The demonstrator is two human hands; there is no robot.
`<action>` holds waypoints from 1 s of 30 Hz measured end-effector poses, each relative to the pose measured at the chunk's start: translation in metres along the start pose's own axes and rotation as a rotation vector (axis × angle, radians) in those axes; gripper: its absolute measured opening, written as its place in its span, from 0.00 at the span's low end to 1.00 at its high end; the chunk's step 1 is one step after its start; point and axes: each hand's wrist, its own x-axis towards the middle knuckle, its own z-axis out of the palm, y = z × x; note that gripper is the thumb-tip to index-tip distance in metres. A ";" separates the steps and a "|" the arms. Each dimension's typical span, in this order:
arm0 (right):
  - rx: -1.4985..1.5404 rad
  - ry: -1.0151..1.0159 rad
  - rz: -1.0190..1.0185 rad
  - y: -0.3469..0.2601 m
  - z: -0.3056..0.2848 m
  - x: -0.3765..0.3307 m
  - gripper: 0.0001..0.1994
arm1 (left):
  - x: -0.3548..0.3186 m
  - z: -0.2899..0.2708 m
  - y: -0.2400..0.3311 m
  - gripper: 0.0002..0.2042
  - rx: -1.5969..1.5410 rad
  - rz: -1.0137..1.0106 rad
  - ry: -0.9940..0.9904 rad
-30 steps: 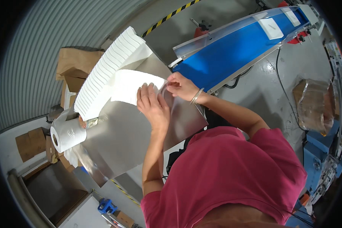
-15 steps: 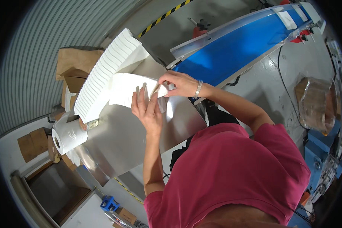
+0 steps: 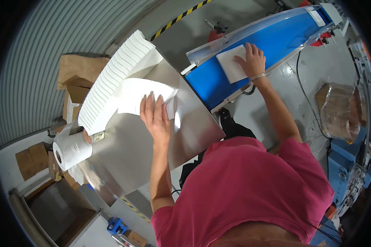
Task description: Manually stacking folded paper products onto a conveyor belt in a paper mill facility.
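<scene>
My left hand (image 3: 154, 119) rests with fingers stretched out on a loose white sheet (image 3: 138, 92), which lies on the metal table (image 3: 130, 158). Beside it runs a long row of white folded sheets (image 3: 109, 88), standing on edge in a curve. To the right, my right hand (image 3: 253, 62) is spread at the right edge of a flat white folded pad (image 3: 230, 66). The thumb reaches over the pad, and the fingers are not closed round it. Under the pad is the blue conveyor belt (image 3: 208, 88). Whether the palm touches the belt is hidden.
A clear guard (image 3: 206, 52) lines the belt's far side, and another white piece (image 3: 316, 17) lies at its far end. A large white roll (image 3: 74, 150) sits at the table's left edge. Cardboard boxes (image 3: 76, 94) stand behind; a plastic-covered box (image 3: 338, 109) is at right.
My right hand has moved right from the table to the belt, where the white pad now lies. The left hand stays on the sheet. The earlier white piece on the belt is farther along.
</scene>
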 end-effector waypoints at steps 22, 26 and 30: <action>0.667 -0.548 0.425 -0.008 0.011 0.000 0.25 | 0.012 -0.011 -0.020 0.14 -0.085 -0.034 -0.051; 0.062 0.014 -0.046 -0.020 -0.001 -0.001 0.26 | 0.010 -0.008 -0.023 0.14 -0.094 0.003 -0.028; 0.909 -0.426 -0.370 -0.097 -0.007 -0.024 0.26 | 0.009 -0.009 -0.024 0.13 -0.118 0.009 -0.028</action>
